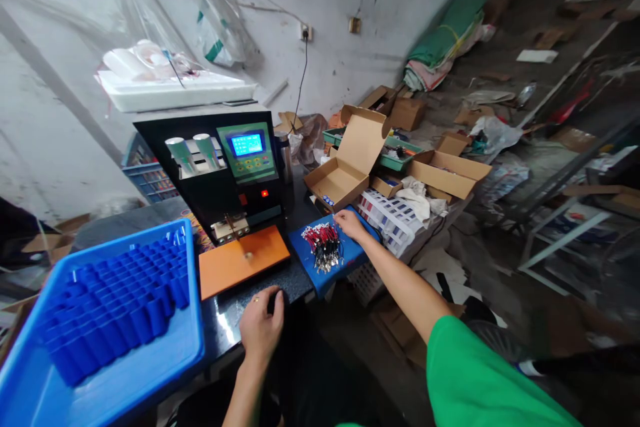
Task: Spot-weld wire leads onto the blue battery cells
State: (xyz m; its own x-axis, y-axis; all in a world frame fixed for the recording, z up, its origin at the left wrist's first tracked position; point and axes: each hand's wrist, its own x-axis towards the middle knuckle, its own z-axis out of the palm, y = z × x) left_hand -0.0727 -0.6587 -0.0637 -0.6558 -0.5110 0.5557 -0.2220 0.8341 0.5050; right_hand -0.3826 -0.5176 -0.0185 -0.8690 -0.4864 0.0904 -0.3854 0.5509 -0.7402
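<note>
My left hand [261, 323] rests at the front edge of the dark table, before the orange plate [245, 260]. Its fingers are loosely curled, and nothing shows in the gap beside the thumb. My right hand [353, 224] reaches out over the blue mat [313, 275], fingertips pinched together; whatever is between them is too small to make out. Just left of these fingertips lies a pile of short red and black wire leads [325, 247] with metal ends. Beyond them stands an open cardboard box [340, 177] with several small blue-and-white pieces [328, 201] at its near corner.
Behind the orange plate stands a black machine [200, 180] with a lit display [247, 144]. A blue tray [195, 280] on the left holds many blue tube-shaped holders [120, 300]. A white plastic basket [387, 220] and more cardboard boxes [445, 173] are at the right.
</note>
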